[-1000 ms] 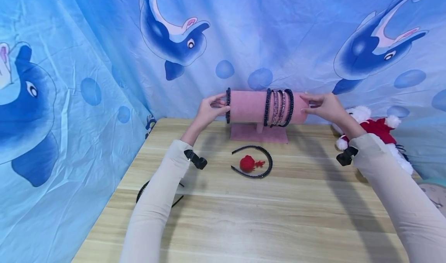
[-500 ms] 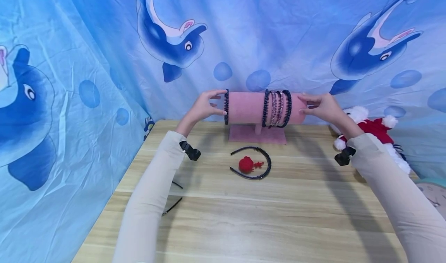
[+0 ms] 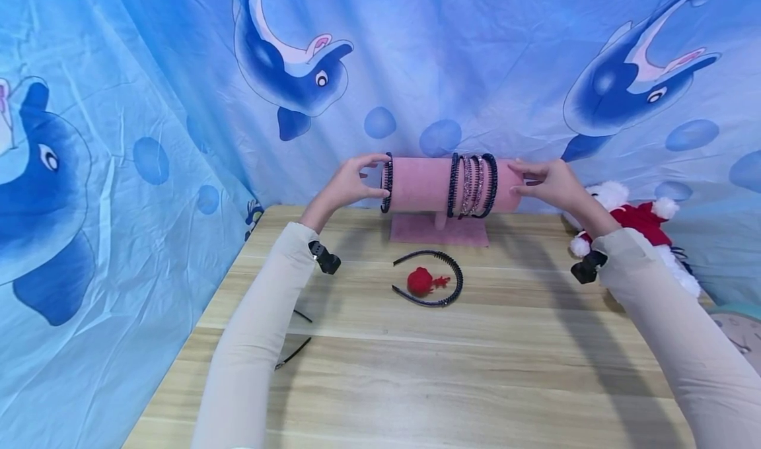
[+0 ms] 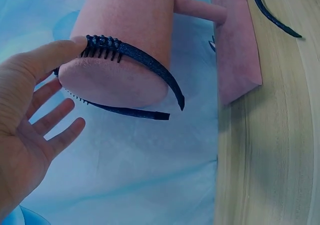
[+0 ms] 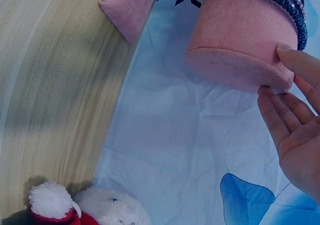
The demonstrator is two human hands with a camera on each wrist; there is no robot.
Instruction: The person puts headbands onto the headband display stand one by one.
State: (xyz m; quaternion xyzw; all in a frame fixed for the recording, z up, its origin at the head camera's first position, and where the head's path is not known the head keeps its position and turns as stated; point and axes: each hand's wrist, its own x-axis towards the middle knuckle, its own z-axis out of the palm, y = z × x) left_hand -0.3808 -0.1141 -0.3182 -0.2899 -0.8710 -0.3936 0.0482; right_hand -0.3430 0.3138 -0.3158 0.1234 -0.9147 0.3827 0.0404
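A pink padded roll on a T-shaped headband stand (image 3: 421, 185) stands at the back of the table. A dark toothed headband (image 4: 145, 60) sits round the roll's left end, slightly tilted, its two tips free in the left wrist view. My left hand (image 3: 347, 182) holds this headband between thumb and index finger, the other fingers spread apart from it. At the opposite end, my right hand (image 3: 554, 183) grips the roll's rim, its thumb on the side and fingertips at the end face. Several dark and pink glittery headbands (image 3: 472, 185) hang round the roll's right half.
On the wooden table (image 3: 416, 383) lies another dark headband (image 3: 459, 278) around a red pompom ornament (image 3: 420, 281). A black headband (image 3: 294, 353) is partly hidden by my left sleeve. A white plush toy in red (image 3: 645, 224) sits at right. A dolphin-print curtain (image 3: 452, 53) hangs behind.
My left hand's thumb and index finger have spread wider on the headband. The headband has shifted slightly right along the roll and now tilts. My right hand has stayed at the roll's end.
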